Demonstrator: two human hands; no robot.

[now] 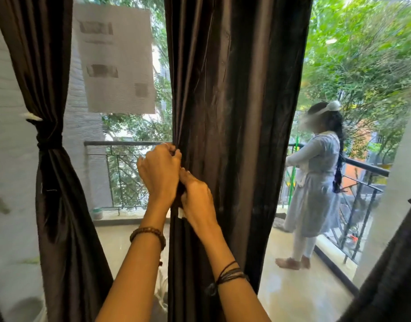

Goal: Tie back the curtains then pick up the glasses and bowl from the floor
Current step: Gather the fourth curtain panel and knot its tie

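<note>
My left hand and right hand clench the middle curtain's edge; left curtain tied, glasses and bowl unseen

Open gaps flank the hanging middle curtain

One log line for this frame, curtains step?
step: tie-back | left curtain: tied | middle curtain: loose | left hand, right hand: gripping its edge
</note>
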